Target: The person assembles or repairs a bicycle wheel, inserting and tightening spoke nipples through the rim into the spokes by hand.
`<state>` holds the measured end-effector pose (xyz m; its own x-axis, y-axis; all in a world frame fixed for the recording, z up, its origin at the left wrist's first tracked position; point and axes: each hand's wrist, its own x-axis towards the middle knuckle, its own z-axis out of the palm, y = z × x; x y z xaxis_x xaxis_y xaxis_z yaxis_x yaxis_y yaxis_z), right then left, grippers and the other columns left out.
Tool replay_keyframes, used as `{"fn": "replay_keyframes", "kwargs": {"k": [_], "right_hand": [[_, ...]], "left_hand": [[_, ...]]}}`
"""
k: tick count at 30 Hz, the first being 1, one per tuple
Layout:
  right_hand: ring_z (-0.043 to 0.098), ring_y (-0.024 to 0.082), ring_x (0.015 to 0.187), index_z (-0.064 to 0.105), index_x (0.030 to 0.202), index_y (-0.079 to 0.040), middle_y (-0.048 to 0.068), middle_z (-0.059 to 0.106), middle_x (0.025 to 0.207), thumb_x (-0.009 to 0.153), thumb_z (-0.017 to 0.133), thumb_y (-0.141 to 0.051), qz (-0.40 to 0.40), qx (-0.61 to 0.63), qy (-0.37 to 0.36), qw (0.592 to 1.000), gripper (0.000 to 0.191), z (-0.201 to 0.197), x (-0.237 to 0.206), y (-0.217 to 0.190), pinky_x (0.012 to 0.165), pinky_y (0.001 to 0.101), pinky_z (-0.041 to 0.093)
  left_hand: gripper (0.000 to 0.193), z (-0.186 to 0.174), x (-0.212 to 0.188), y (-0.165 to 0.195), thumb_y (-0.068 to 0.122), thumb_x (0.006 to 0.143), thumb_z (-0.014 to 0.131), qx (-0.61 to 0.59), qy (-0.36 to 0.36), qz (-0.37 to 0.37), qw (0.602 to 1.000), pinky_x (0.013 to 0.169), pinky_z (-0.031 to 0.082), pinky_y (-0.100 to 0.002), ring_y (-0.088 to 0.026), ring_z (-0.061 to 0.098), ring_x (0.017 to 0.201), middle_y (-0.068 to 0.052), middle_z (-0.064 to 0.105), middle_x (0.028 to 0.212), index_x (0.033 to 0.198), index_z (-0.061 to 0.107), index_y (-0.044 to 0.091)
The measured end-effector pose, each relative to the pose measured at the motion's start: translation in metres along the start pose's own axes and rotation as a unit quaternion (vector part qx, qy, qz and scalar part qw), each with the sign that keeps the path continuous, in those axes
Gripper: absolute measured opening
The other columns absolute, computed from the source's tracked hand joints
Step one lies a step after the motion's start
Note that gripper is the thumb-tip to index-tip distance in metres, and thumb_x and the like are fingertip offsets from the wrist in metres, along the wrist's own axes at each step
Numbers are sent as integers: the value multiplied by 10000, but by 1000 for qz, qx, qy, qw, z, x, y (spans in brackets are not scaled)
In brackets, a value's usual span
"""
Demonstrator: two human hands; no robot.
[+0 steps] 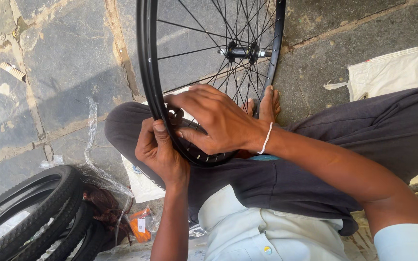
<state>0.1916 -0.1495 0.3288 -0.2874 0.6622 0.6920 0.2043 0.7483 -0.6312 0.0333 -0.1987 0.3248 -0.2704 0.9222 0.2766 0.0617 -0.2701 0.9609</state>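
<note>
Bright daylight, soft shadow across paving, sharp focus, slight wide-angle stretch at edges

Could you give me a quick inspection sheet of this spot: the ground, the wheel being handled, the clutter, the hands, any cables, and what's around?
Surface: grey stone paving with cracked, dirty joints.
Job's things: black bicycle wheel rim standing upright on the seated person's lap, thin spokes running to a hub; no tyre on it.
Clutter: black tyres piled at lower left, crumpled clear plastic wrap, an orange packet, a white sack.
Hands: left hand grips the rim's lower edge, thumb along it; right hand lies over the rim with fingers pressed on its inner side.
Cables: nothing seen.
Surroundings: the person's bare toes show behind the spokes; dark trousers, pale shirt.
</note>
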Motion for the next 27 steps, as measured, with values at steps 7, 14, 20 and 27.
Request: {"fn": "replay_keyframes", "kwargs": {"k": [7, 14, 20, 27], "right_hand": [[704, 310, 824, 680, 1128, 5, 178, 721, 878, 856, 683, -254, 149, -17, -190, 970, 376, -16, 7, 7, 826, 435, 536], [724, 288, 1136, 667, 1133, 32, 186, 730, 1196, 943, 763, -149, 184, 78, 103, 974, 279, 4, -36, -17, 1007, 397, 543], [717, 282, 1208, 670, 1245, -6, 160, 737, 1245, 985, 783, -152, 206, -45, 147, 967, 319, -4, -50, -18, 1083, 374, 551], [683, 242, 1183, 571, 1401, 12, 153, 712, 1246, 887, 732, -231, 216, 268, -118, 931, 591, -34, -15, 6, 1080, 367, 523]], "left_hand": [[279, 12, 1, 19, 249, 1094, 666, 17, -25, 16, 999, 762, 434, -222, -73, 533, 824, -5, 619, 923, 1036, 658, -25], [404, 24, 32, 38, 303, 1098, 629, 126, -60, -36, 990, 601, 286, -229, -31, 353, 694, 62, 437, 723, 806, 544, 38], [375, 18, 9, 32, 304, 1079, 666, 77, -65, -10, 995, 642, 335, -222, -31, 420, 717, 57, 514, 758, 838, 600, 25], [276, 13, 1, 27, 267, 1040, 695, 28, -37, -46, 998, 680, 381, -194, -27, 493, 760, 53, 596, 825, 958, 658, 6]]}}
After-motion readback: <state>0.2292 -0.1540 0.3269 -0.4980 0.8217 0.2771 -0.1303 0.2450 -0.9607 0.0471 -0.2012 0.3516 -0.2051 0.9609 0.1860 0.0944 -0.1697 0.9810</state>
